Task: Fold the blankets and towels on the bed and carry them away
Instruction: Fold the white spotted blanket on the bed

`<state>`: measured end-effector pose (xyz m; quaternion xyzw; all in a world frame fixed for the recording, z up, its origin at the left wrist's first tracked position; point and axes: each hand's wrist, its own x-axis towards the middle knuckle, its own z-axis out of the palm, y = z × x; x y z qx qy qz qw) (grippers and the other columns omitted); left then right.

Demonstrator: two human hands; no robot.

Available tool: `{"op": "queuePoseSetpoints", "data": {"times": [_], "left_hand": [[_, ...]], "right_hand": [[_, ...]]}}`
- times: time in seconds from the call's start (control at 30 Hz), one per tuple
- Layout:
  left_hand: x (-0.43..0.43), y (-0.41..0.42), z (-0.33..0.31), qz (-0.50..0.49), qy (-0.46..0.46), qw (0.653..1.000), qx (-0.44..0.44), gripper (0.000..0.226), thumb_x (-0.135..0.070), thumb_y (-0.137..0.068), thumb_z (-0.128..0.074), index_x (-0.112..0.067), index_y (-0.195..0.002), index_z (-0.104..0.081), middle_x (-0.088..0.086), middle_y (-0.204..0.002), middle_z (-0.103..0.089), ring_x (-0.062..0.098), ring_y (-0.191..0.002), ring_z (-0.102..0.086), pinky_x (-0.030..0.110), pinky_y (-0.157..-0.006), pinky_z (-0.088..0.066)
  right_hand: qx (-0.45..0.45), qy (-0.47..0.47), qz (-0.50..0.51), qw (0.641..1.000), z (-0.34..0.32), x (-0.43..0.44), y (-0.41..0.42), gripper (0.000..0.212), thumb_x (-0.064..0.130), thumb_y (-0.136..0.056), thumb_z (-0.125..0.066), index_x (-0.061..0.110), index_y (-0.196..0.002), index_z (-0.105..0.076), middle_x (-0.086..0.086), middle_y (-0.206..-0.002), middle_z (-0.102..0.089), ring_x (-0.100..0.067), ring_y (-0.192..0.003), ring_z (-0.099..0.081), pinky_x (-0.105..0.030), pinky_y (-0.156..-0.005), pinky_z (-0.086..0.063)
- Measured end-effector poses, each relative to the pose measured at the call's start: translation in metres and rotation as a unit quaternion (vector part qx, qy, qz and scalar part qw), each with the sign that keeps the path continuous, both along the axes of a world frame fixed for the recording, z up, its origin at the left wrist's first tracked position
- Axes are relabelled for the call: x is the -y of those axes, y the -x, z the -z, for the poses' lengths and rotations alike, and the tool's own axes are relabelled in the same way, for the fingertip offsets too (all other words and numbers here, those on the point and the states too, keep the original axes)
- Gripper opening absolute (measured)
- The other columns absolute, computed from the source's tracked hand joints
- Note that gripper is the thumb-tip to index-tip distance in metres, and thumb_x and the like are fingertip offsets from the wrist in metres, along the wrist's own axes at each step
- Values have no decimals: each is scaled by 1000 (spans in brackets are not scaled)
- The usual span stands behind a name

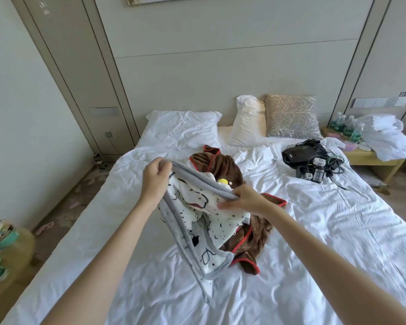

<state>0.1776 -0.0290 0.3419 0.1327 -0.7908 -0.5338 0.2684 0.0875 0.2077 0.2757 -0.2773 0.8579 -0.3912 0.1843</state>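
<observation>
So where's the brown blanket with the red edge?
In the head view, the brown blanket lies crumpled in the middle of the bed, just behind the spotty white blanket that the left hand and right hand hold up.

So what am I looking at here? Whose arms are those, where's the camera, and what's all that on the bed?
No machine here: a person wears a camera on the head, looking down, so those are their own arms. The left hand and right hand each grip the grey edge of a white patterned blanket, lifted partly off the bed. A brown blanket with red trim lies crumpled beneath it. Further back lie a white pillow and a black tangle of devices and cables.
</observation>
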Motion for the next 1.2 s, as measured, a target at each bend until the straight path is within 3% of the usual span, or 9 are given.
{"op": "queuePoseSetpoints", "data": {"times": [0.13,0.23,0.43,0.5,0.57,0.7,0.87,1.03,1.2], "left_hand": [[26,-3,-16,-93,-27,994,-44,27,-9,-92,-45,-12,-66,-36,-5,-60,-27,3,-45,-26,13,-42,-23],[46,-8,-20,-146,-43,987,-46,19,-13,-91,-45,-11,-72,-41,-1,-62,-27,5,-49,-24,15,-41,-21],[48,-17,-2,-58,-50,988,135,32,-19,-89,-53,-18,-61,-36,-1,-60,-37,17,-59,-36,28,-55,-29],[40,-21,0,27,-25,980,196,13,-24,-87,-63,-14,-80,-57,-2,-81,-58,18,-76,-55,30,-69,-43],[27,-23,2,125,-12,967,220,31,-31,-83,-76,-20,-110,-63,-6,-109,-65,10,-101,-62,29,-88,-50],[-3,-25,-7,255,-15,951,174,55,-28,-76,-83,-27,-126,-60,-11,-126,-62,4,-120,-57,25,-103,-45],[-29,-23,-21,280,68,954,84,8,-10,-86,-73,-12,-95,-72,-2,-92,-73,5,-91,-66,16,-83,-49],[-25,-20,-31,85,-23,996,28,56,-10,-86,-65,-31,-38,-45,-16,-38,-35,0,-38,-34,11,-41,-29],[-26,-23,-37,46,-44,998,2,61,-11,-83,-65,-29,-38,-29,-15,-39,-21,5,-37,-22,15,-39,-22]], "right_hand": [[-89,-207,6,974,44,-13,-3,49,60,-68,-75,17,-63,-52,6,-59,-49,-12,-55,-46,-24,-51,-36],[-84,-262,9,961,69,-27,-11,63,74,-74,-57,11,-77,-56,5,-69,-51,-17,-74,-55,-29,-65,-44],[-5,-14,120,993,34,-13,-7,24,26,-92,-62,9,-76,-56,-2,-66,-50,-13,-59,-46,-26,-56,-35],[0,32,96,995,-2,-6,-8,23,21,-90,-64,-2,-87,-59,-5,-68,-48,-14,-59,-44,-27,-56,-34],[-9,61,66,996,-38,0,-12,26,17,-86,-67,-7,-93,-60,-6,-69,-48,-13,-58,-43,-23,-55,-34],[-19,118,11,993,-99,10,-25,26,9,-82,-69,-13,-93,-59,-9,-75,-50,-16,-69,-45,-29,-65,-35],[-3,216,-8,976,-134,19,-38,31,7,-82,-70,-18,-88,-54,-10,-75,-42,-18,-70,-37,-28,-59,-27],[-47,79,-26,995,-113,12,-38,32,26,-73,-82,3,-78,-60,3,-65,-50,-8,-52,-44,-21,-51,-35],[-14,-21,25,999,-40,7,-37,31,30,-66,-86,14,-70,-61,2,-65,-59,-7,-51,-53,-24,-52,-45]]}}
